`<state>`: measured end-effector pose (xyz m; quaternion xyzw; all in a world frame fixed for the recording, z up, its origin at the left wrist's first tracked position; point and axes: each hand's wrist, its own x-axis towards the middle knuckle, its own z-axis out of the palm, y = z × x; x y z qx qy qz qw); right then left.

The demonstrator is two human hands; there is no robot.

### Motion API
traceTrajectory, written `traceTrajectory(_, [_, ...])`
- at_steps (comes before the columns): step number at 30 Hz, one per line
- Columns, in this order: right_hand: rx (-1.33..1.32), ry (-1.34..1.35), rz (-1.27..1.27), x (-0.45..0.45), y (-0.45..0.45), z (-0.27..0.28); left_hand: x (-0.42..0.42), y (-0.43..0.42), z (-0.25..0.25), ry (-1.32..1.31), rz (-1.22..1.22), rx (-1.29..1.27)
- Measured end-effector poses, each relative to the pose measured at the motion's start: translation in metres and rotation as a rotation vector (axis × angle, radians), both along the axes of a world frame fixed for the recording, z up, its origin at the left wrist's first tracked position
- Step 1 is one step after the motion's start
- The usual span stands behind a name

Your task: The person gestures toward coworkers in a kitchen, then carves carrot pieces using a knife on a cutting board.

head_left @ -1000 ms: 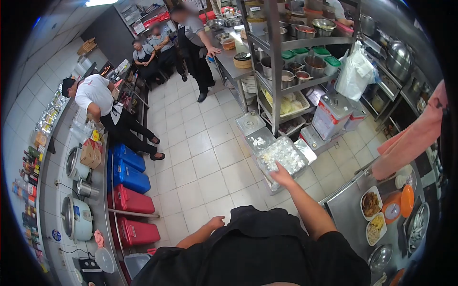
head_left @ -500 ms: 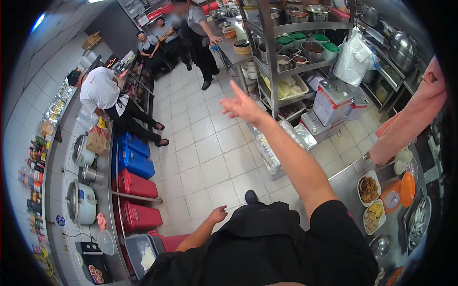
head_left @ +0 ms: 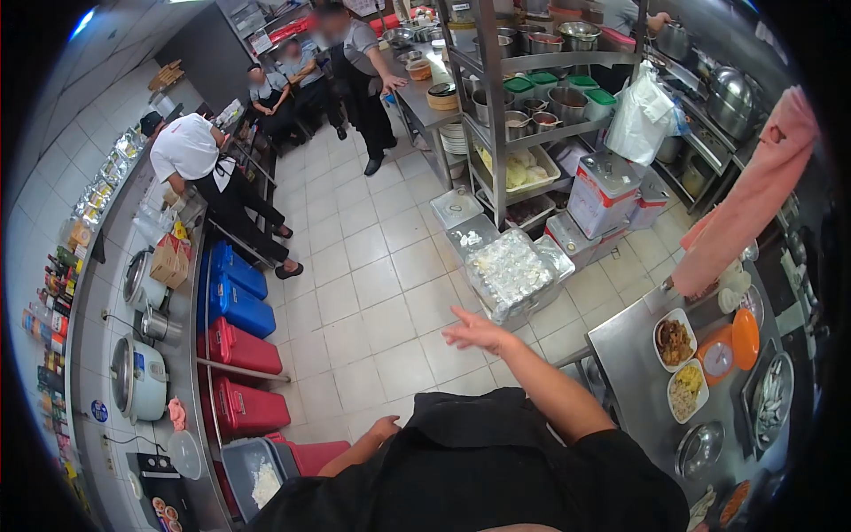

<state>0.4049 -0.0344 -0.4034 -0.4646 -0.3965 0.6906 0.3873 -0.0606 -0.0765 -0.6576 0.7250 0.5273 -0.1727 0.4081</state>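
Note:
My right hand [head_left: 477,333] is raised in front of my body with its fingers apart and nothing in it. Just beyond it on the floor stands a container topped with a clear, wrinkled cover [head_left: 511,270]. My left hand [head_left: 385,428] hangs low beside my black clothing, near the red bins; its fingers show only in part and look slightly bent. Behind the covered container is a flat metal lid [head_left: 456,208].
Metal shelving [head_left: 496,115] with pots stands ahead. At right, a steel counter [head_left: 620,341] holds food dishes. Red bins [head_left: 251,408] and blue bins [head_left: 241,301] line the left side. A person in white [head_left: 186,151] bends at the left counter; other people are farther back.
My right hand rose and reached forward, then came back lower and nearer my body. The covered container shows again. The left hand stays low, and the view has shifted slightly.

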Motion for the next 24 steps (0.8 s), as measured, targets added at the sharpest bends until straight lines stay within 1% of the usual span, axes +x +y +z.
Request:
traceTrajectory(2, [0.126, -0.034, -0.05, 0.004, 0.026, 0.058, 0.012, 0.026, -0.016, -0.046, -0.128, 0.108])
traceTrajectory(4, [0.261, -0.069, -0.108, 0.002, 0.053, 0.126, 0.028, 0.051, 0.019, -0.104, -0.053, 0.037])
traceTrajectory(5, [0.338, -0.078, -0.134, -0.001, 0.067, 0.155, 0.05, 0.062, 0.065, -0.132, -0.016, 0.002])
traceTrajectory(7, [0.526, 0.034, -0.137, -0.012, 0.091, 0.219, 0.071, 0.079, 0.109, -0.146, 0.034, -0.033])
traceTrajectory(9, [0.537, 0.051, -0.163, -0.023, 0.12, 0.274, 0.066, 0.094, 0.101, -0.183, 0.007, 0.026])
traceTrajectory(11, [0.481, 0.124, -0.187, -0.035, 0.146, 0.307, 0.056, 0.103, 0.099, -0.23, -0.01, 0.107])
traceTrajectory(12, [0.458, 0.158, -0.201, -0.042, 0.153, 0.317, 0.049, 0.107, 0.099, -0.206, -0.021, 0.093])
traceTrajectory(14, [0.482, 0.128, -0.172, -0.06, 0.153, 0.322, 0.033, 0.105, 0.097, -0.159, -0.039, 0.059])
traceTrajectory(15, [0.491, 0.112, -0.156, -0.07, 0.152, 0.322, 0.02, 0.098, 0.089, -0.182, 0.002, 0.069])
traceTrajectory(16, [0.493, 0.104, -0.127, -0.081, 0.149, 0.317, 0.007, 0.093, 0.081, -0.164, -0.026, 0.086])
traceTrajectory(17, [0.494, 0.098, -0.099, -0.092, 0.142, 0.304, -0.012, 0.089, 0.065, -0.144, -0.055, 0.105])
traceTrajectory(18, [0.493, 0.094, -0.071, -0.103, 0.134, 0.288, -0.034, 0.084, 0.037, -0.164, -0.005, 0.049])
traceTrajectory(19, [0.492, 0.124, -0.001, -0.115, 0.126, 0.268, -0.057, 0.079, 0.02, -0.202, 0.028, -0.048])
traceTrajectory(20, [0.485, 0.158, 0.071, -0.128, 0.113, 0.248, -0.079, 0.073, -0.016, -0.193, -0.026, -0.008])
traceTrajectory(21, [0.447, 0.138, 0.13, -0.142, 0.095, 0.237, -0.095, 0.067, -0.033, -0.184, -0.079, 0.034])
traceTrajectory(22, [0.411, 0.121, 0.185, -0.156, 0.077, 0.224, -0.1, 0.061, -0.022, -0.174, -0.131, 0.078])
traceTrajectory(24, [0.342, 0.151, 0.329, -0.179, 0.051, 0.19, -0.128, 0.059, -0.028, -0.179, 0.019, -0.181])
